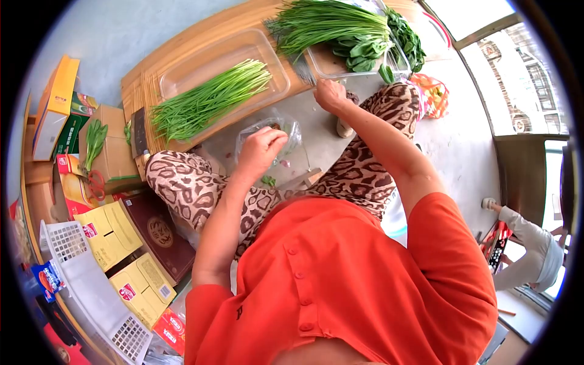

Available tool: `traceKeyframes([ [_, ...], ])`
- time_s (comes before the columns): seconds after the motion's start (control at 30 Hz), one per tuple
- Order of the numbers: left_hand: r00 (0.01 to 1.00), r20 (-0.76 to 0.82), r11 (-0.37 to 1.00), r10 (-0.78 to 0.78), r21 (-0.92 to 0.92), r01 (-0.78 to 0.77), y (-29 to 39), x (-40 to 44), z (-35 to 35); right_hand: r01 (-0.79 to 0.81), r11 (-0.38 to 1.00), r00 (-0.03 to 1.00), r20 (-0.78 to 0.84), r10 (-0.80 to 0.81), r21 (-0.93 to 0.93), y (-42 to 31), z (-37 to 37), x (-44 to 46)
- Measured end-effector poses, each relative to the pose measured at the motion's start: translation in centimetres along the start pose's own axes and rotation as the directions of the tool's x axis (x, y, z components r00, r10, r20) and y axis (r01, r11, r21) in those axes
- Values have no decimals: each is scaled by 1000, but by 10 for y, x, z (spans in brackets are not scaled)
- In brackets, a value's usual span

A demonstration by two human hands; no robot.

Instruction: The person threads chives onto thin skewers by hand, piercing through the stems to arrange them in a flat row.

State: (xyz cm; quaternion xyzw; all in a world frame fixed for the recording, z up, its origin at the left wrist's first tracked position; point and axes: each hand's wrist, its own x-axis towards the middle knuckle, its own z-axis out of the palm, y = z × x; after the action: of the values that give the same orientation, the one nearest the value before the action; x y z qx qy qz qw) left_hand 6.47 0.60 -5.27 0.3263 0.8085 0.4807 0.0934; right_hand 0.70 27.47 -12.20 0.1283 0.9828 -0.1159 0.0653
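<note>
Green fills the wooden table [194,42], and here are the two hands at work just in front of it! The left hand [261,148] hangs above a clear plastic bag [293,131], fingers drawn in narrow towards the thumb; whether anything sits in that pinch, I cannot tell. Over on the other side, the right hand [331,95] is up at the table's near edge, its fingers curled, and again the view doesn't show what, if anything, they grip. Just beyond it, a clear tray [327,61] carries leafy greens [359,53], with a thick bunch of long green stalks [331,27] lying across the top. To the left, a bundle of chives [210,100] lies slantwise in a wide plastic container [225,55], well apart from the right hand, with a dark-bladed cleaver [140,131] beside it
</note>
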Motion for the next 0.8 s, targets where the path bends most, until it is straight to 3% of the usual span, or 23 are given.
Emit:
traceKeyframes([
  [0.1, 998, 63, 997, 17, 78, -21, -1, -3, 2, -52, 999, 997, -57, 51, -4, 5, 8, 5],
  [0.13, 996, 84, 994, 10, 112, -19, -1, -4, 3, -163, 985, 984, 76, 159, 57, 5, 8, 14],
  [0.17, 997, 77, 993, 16, 115, -25, 0, -4, 4, -159, 986, 986, 67, 155, 56, 8, 9, 19],
  [0.23, 991, 131, 986, 4, 167, -26, 2, -5, 5, -247, 937, 958, 210, 197, 248, 8, 5, 20],
  [0.27, 991, 133, 986, 10, 165, -32, -3, -6, 7, -287, 924, 944, 240, 227, 254, 7, 5, 21],
  [0.43, 988, 152, 983, -28, 182, 0, -2, -5, 10, -287, 914, 951, 199, 235, 288, 1, 8, 23],
  [0.6, 982, 164, 981, -93, 183, 62, -2, -5, 12, -206, 960, 979, 50, 200, 187, 11, 32, 30],
  [0.7, 980, 182, 982, -78, 181, 45, -3, -5, 13, -37, 998, 957, -289, 21, -50, 17, 43, 22],
  [0.8, 980, 187, 983, -71, 181, 37, -5, -5, 14, -7, 1000, 950, -311, 1, -20, 19, 40, 15],
])
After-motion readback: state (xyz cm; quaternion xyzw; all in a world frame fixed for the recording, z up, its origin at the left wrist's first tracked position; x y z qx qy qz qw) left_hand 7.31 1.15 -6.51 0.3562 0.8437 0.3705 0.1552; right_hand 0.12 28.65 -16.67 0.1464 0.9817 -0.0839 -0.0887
